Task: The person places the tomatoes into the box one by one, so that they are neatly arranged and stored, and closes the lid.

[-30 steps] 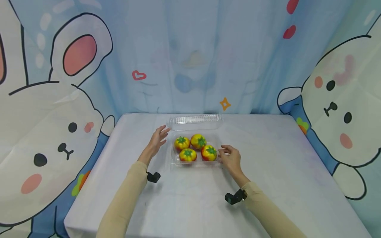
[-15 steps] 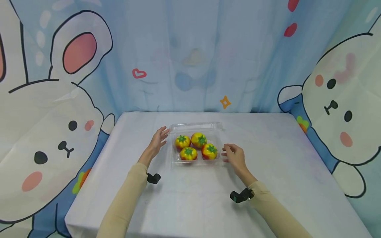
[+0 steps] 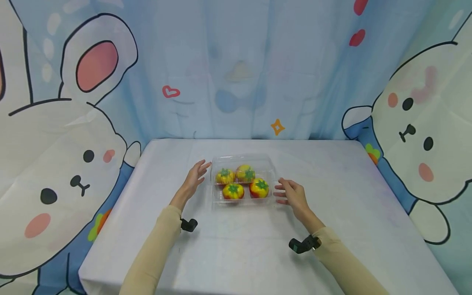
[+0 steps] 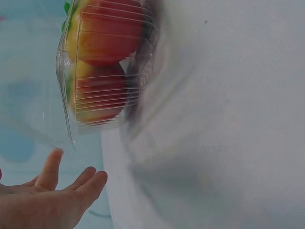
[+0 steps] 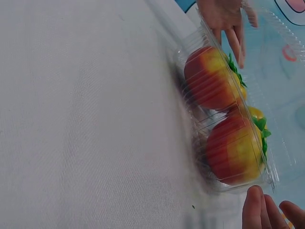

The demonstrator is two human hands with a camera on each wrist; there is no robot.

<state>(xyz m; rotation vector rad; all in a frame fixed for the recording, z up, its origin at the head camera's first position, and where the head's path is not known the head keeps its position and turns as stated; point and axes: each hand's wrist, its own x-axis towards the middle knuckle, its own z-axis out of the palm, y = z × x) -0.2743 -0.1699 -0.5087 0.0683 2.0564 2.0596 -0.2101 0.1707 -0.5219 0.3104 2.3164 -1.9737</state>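
A clear plastic clamshell box (image 3: 217, 200) holds several red-and-yellow fruits with green leafy tops, which look like persimmons (image 3: 233, 191). Its hinged clear lid (image 3: 241, 160) slants over the two back fruits, while the front two show uncovered by it. My left hand (image 3: 192, 179) is at the box's left side, fingers spread and fairly straight. Whether a fingertip touches the lid, I cannot tell. On the right, my right hand (image 3: 294, 196) has its fingers stretched toward the box wall; in the right wrist view the fingertips (image 5: 254, 193) lie close to the box's corner. Neither hand holds anything.
The box stands on a table with a white cloth (image 3: 236, 254), toward its back edge. Behind hangs a light blue curtain (image 3: 239, 61) printed with cartoon rabbits. Each wrist carries a small black camera (image 3: 189, 225).
The lid has swung from standing up at the back to leaning forward over the rear fruits. My right hand has moved slightly right and its fingers have straightened; the left has barely moved.
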